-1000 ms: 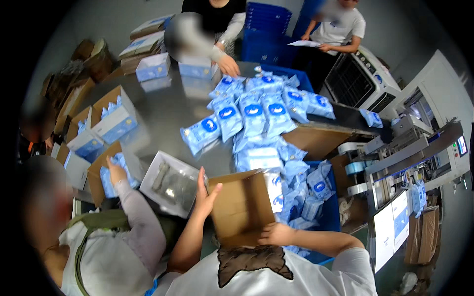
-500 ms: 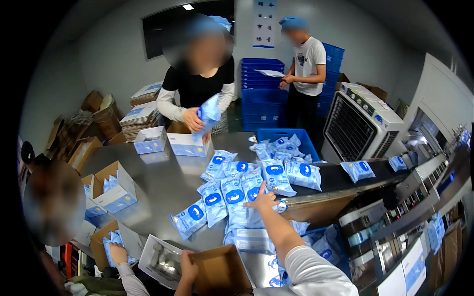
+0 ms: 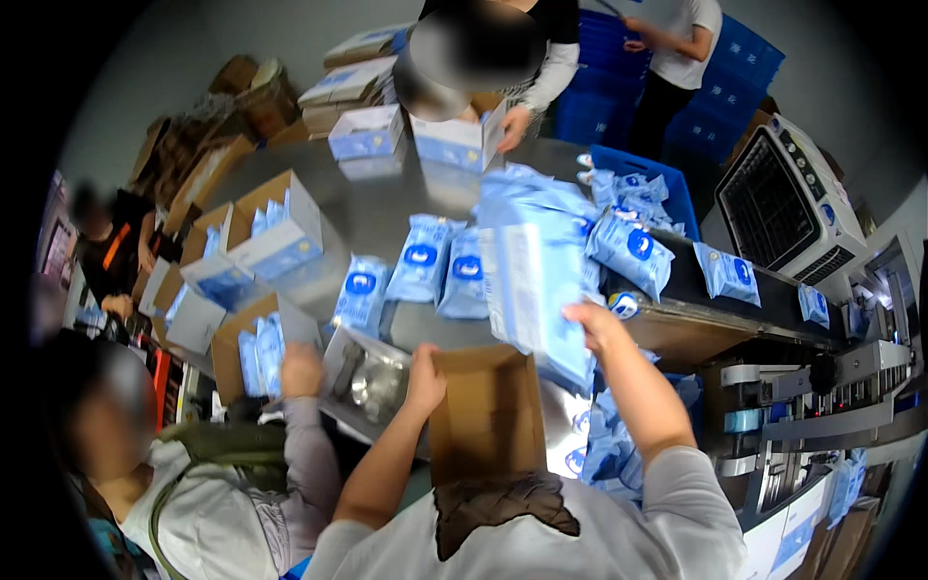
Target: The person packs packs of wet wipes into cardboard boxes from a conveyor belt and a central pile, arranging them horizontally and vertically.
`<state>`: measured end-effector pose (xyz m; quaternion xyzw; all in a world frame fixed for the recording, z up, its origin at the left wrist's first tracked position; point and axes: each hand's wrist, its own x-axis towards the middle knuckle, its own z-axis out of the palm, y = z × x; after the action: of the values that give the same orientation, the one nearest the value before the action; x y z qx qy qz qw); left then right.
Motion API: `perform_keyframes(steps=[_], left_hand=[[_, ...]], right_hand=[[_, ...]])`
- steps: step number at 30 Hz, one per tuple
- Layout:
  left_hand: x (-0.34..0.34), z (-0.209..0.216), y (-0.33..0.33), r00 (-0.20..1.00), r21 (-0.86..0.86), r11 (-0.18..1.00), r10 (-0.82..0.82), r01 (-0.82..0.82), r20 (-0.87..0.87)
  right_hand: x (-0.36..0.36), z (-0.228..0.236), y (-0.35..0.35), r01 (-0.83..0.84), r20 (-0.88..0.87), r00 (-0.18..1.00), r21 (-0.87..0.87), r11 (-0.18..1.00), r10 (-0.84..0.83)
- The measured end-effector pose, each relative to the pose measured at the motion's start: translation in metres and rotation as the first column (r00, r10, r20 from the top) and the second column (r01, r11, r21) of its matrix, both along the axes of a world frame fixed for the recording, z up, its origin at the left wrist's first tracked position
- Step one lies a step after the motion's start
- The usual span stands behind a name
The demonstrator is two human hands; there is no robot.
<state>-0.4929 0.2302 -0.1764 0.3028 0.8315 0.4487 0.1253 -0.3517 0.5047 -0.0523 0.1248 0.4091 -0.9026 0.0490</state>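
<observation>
My left hand (image 3: 425, 382) is closed on the left edge of an open cardboard box (image 3: 486, 406), brown inside, in front of my body. In my right hand (image 3: 599, 331) are several soft blue plastic packs (image 3: 541, 280), held in a stack and tilted above the table; the fingers press their right side and the far fingers are hidden. To the left of the stack lie loose blue packs (image 3: 420, 259) with dark blue ovals. A white-sided open box (image 3: 362, 382) stands beside my left hand, with something clear and shiny in its bottom.
A co-worker's hand (image 3: 303, 370) is at a part-filled box (image 3: 256, 343) on the left. Another person works at a white-and-blue box (image 3: 454, 145) across the metal table (image 3: 338, 208). A blue crate (image 3: 688, 193) of packs and a conveyor (image 3: 773, 300) are on the right.
My right hand has gone from reaching over the packs to holding a raised stack of them. The cardboard box has been turned more upright, facing me. The view has shifted downward and leftward.
</observation>
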Motion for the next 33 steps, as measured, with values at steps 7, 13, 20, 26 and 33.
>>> perform_keyframes(steps=[7, 13, 20, 26, 33], left_hand=[[-0.026, -0.011, -0.006, 0.976, 0.147, 0.970, -0.175, 0.193, -0.128], [-0.019, 0.024, -0.005, 0.973, 0.013, 0.974, -0.225, 0.225, 0.055], [-0.009, 0.083, 0.028, 0.926, 0.008, 0.980, -0.185, 0.198, -0.331], [-0.033, 0.067, 0.226, 0.510, -0.290, 0.689, -0.701, 0.664, -0.499], [-0.018, 0.006, 0.337, 0.110, -0.639, 0.506, -0.825, 0.579, -0.554]], right_hand=[[0.042, 0.017, -0.083, -0.490, -0.022, 0.824, 0.474, 0.731, 0.567], [0.026, -0.068, -0.156, -0.804, 0.742, 0.344, 0.549, -0.227, 0.576], [0.010, -0.069, 0.031, 0.148, -0.102, 0.961, 0.975, 0.166, -0.259], [-0.005, -0.029, 0.230, -0.573, 0.363, 0.808, 0.668, -0.474, -0.464], [-0.052, -0.060, 0.229, -0.526, 0.363, 0.838, 0.738, -0.424, -0.408]])
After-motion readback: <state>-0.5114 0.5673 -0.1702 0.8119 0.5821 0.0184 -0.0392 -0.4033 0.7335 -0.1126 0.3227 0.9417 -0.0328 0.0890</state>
